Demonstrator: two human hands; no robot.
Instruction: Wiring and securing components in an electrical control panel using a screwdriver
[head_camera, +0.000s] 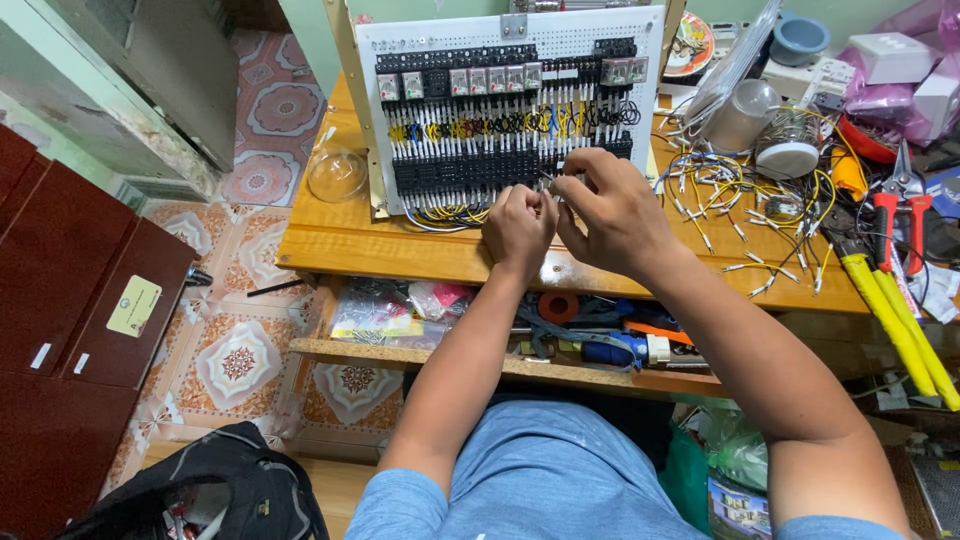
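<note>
A white perforated panel (560, 40) stands tilted upright on the wooden table (340, 240), packed with black terminal blocks, small relays and yellow, black and blue wires. My left hand (518, 226) is curled into a fist just below the lower terminal row. My right hand (612, 205) is beside it, fingers pinched at the same spot on the lower row. Something thin sits between both hands; whether it is a wire end or a small tool is hidden by my fingers.
Loose yellow and white wires (740, 215) litter the table to the right, with red-handled cutters (898, 210), yellow-handled pliers (900, 320), a solder spool (788, 150) and clear cups. A glass dome (337, 175) sits left. A shelf (420, 355) below holds tape and tools. A black bag (215, 490) lies on the floor.
</note>
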